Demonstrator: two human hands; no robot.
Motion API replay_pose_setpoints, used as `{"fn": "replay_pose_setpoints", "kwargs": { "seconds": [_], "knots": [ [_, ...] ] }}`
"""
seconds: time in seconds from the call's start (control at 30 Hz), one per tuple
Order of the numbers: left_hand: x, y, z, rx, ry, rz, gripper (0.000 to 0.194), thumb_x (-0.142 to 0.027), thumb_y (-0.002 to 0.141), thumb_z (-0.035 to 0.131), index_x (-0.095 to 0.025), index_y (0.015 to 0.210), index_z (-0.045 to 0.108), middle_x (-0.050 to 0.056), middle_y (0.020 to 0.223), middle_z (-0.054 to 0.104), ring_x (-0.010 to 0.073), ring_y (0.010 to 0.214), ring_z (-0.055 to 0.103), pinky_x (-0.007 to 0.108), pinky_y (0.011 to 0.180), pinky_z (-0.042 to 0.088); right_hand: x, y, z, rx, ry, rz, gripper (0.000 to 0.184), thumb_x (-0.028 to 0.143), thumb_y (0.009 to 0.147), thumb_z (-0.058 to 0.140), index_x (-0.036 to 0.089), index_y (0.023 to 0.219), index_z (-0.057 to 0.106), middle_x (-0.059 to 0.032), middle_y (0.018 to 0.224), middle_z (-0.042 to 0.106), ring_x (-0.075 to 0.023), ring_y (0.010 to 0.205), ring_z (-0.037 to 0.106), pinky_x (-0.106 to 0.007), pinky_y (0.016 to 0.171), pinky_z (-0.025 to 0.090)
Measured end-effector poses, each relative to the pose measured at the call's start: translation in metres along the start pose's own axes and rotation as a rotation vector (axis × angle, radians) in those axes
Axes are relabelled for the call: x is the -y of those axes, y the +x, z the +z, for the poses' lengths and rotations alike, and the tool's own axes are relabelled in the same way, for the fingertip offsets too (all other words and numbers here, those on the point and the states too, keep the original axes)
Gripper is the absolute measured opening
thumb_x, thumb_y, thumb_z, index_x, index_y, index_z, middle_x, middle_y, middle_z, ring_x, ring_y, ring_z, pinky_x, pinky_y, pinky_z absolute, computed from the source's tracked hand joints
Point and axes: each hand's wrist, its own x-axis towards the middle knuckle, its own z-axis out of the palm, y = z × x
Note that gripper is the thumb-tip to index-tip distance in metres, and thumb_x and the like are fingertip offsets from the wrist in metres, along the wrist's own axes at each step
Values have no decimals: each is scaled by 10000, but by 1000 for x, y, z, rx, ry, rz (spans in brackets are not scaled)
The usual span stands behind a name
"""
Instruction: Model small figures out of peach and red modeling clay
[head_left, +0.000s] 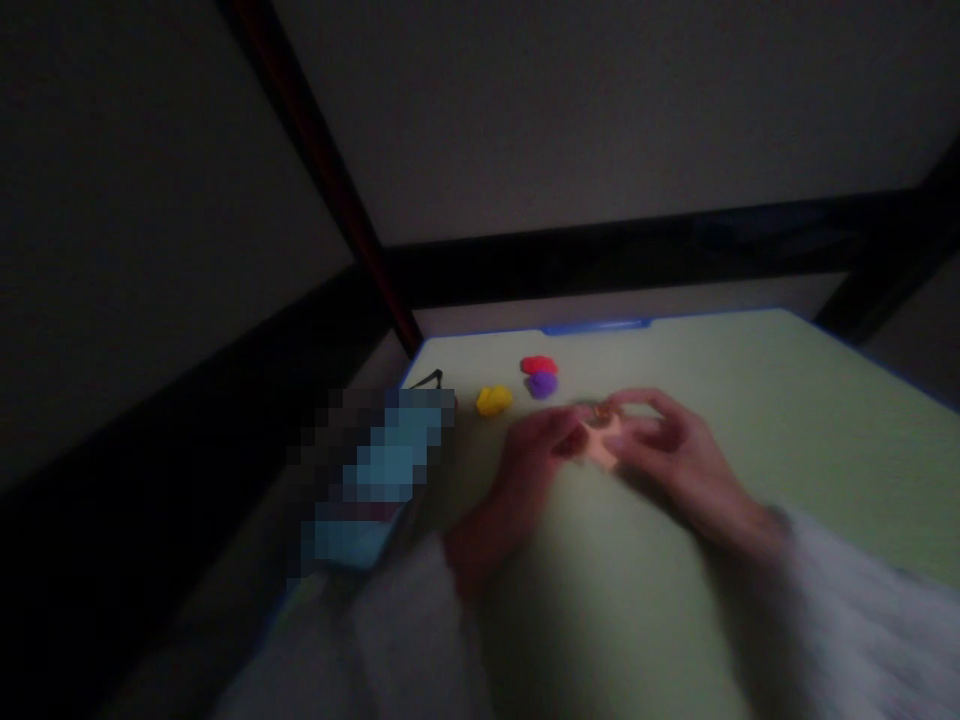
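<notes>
One small pale orange-pink piece (600,446) sits between the fingertips of both hands, low over the green mat (787,420); its shape and material are too blurred to make out, and a darker spot at its far edge cannot be identified. The left hand (525,460) reaches in from the near left, fingers curled toward the piece and touching its left side. The right hand (667,450) comes from the near right, fingers bent around the piece's right side and top, thumb underneath. Both hands pinch the piece lightly; how far the fingers are closed behind it is hidden by blur. Two white fuzzy sleeves (847,610) cover the wrists and are cut off at the lower frame edge.

Beyond the fingertips lie three small lumps: one yellow lump (493,400) to the far left of the fingers, one red lump (538,365) straight beyond them, and one purple lump (541,385) touching the red lump's near side. All three are apart from the hands.

Left of the left fingers, one blue object (375,480) is pixelated; no writing can be read anywhere. The mat has a blue border (600,326) along its far edge. Behind it, dark frame bars (637,250) meet at a corner; the surroundings are dim.
</notes>
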Motion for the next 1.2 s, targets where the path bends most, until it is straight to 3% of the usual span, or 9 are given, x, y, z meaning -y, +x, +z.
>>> {"fn": "replay_pose_setpoints", "kwargs": {
  "seconds": [0.2,0.47,0.67,0.87,1.07,1.2],
  "knots": [
    [0,2,-2,-30,303,50,175,-283,626,697,-134,574,622,-12,574,540,97,584,472,236,592,366,-2,1,-1,-23,-86,-51,420,267,635,749,200,978,517,-12,707,691,-139,618,625,-243,556,458],
    [3,3,-2,-79,256,50,160,-280,628,686,-126,648,649,-10,571,564,95,565,482,234,568,372,0,2,0,8,-94,-46,392,249,643,740,202,956,509,-2,680,679,-126,595,614,-233,551,456],
    [4,5,-2,-76,317,77,208,-279,657,669,-129,536,590,-31,515,495,86,549,441,231,566,351,0,2,-1,0,-129,-69,377,251,647,735,201,949,514,-3,685,679,-139,605,622,-250,560,459],
    [3,3,0,-125,144,58,282,-381,708,613,-114,620,600,-19,543,476,82,552,418,238,569,346,-1,3,-2,9,-137,-75,373,275,656,728,209,955,515,8,647,667,-149,593,627,-262,551,465],
    [3,3,-2,-78,258,52,180,-301,666,679,-130,635,634,-18,547,524,94,569,455,232,584,368,-1,1,-1,1,-156,-80,376,260,646,737,196,953,529,-16,724,692,-145,625,635,-262,586,474],
    [5,5,-5,-17,217,68,220,-345,704,651,-130,747,669,10,634,601,103,602,501,232,597,388,-2,1,-2,-17,-126,-110,335,274,645,744,195,921,572,-15,710,690,-161,664,643,-277,611,478]
  ]
}}
